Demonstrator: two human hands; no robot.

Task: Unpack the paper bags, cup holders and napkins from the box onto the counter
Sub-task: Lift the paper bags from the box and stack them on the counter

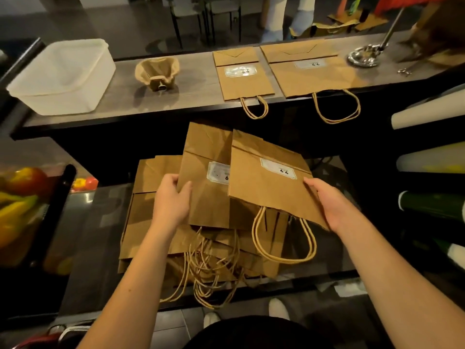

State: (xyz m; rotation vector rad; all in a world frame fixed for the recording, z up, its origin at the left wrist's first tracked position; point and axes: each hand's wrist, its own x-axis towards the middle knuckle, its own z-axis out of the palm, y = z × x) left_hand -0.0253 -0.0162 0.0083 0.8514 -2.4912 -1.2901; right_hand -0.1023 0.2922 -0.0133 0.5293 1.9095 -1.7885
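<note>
— Where did the two bags sit against our fingers?

— Each lay flat, long axis running away from us toward the counter point(191, 79), handles trailing back. Our left hand point(173, 200) pinched the left bag point(208, 172) at its near-left edge; our right hand point(324, 205) gripped the right bag point(269, 182) at its right edge, thumb on top.

— Above the pile?

— Yes, over the loose stack of bags point(156, 222) on the lower shelf, well short of the counter's two laid-out bags point(276, 74).

— Material?

— Stiff kraft paper, creased, with twisted-cord handles; a moulded pulp cup holder point(157, 70) stood up there too.

brown paper bags point(266, 192) – white labels point(278, 168) – translucent white tub point(63, 76)
</note>
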